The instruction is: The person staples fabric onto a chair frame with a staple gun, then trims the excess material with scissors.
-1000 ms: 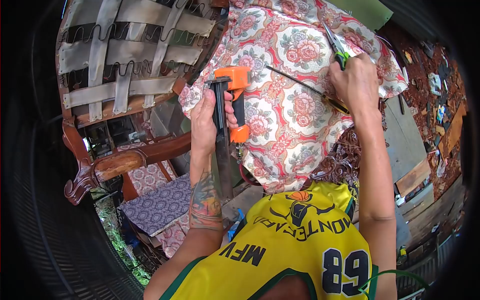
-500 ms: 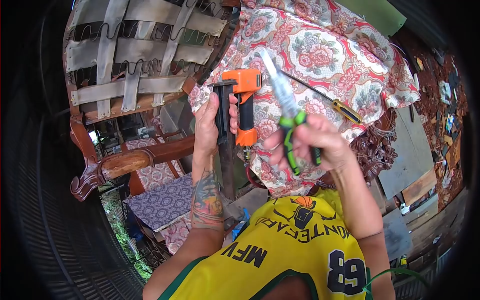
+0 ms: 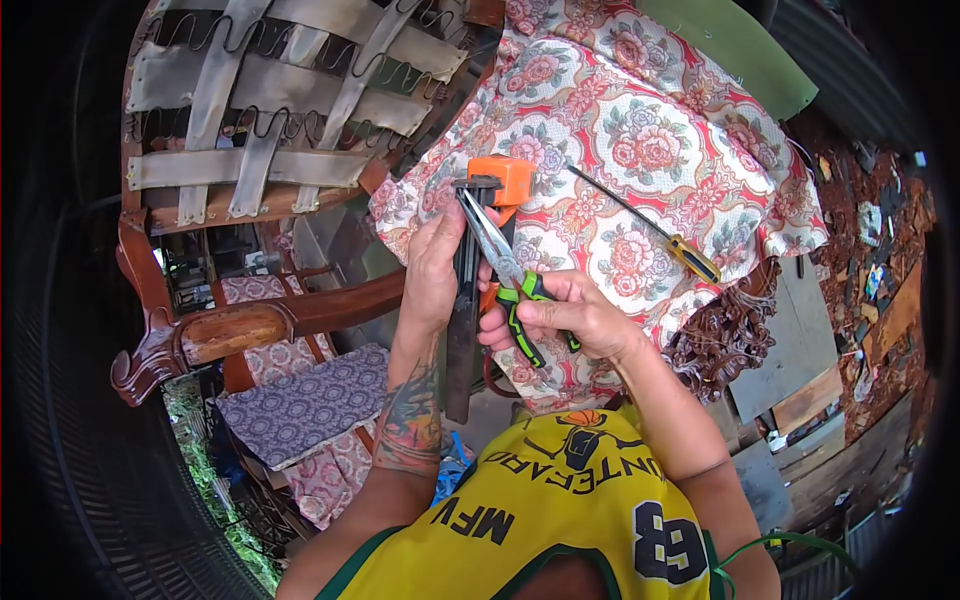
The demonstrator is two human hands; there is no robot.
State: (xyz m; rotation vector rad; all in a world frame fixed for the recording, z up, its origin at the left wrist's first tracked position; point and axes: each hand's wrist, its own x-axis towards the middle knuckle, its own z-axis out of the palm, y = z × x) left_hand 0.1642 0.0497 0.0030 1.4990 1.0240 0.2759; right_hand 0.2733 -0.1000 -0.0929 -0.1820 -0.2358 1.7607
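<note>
A: Where is the orange and black staple gun (image 3: pixel 503 183)?

B: In the middle, over the near left part of the red, white and floral fabric (image 3: pixel 640 140). The left hand (image 3: pixel 433 270) grasps its black metal body, the thumb along the left side and fingertips showing beyond the right.

A: And the right hand (image 3: pixel 568 315)?

B: Its fingers are closed round the handles of green-and-black-handled metal pliers (image 3: pixel 497 248). The pliers slant far and left, their tips at the gun's far end. I cannot tell whether they pinch anything there.

A: What lies on the fabric?

B: A long-shafted screwdriver with a yellow and black handle (image 3: pixel 694 260), right of the gun, its shaft pointing far and left. Dark brown carved wood (image 3: pixel 725 335) shows at the fabric's near right edge.

A: What is on the left?

B: A reddish-brown wooden chair frame (image 3: pixel 245 335), with worn grey straps (image 3: pixel 250 176) crossing its far part and dark wavy wire springs (image 3: pixel 262 122) among them. Nearer, a purple-grey patterned cushion (image 3: pixel 305 408) lies below the frame's arm.

A: And the rest of the workplace?

B: A plain green sheet (image 3: pixel 745 50) shows at the far right. Flat grey and brown boards (image 3: pixel 790 335) lie at the right, beside reddish-brown ground (image 3: pixel 845 225) strewn with scraps.
</note>
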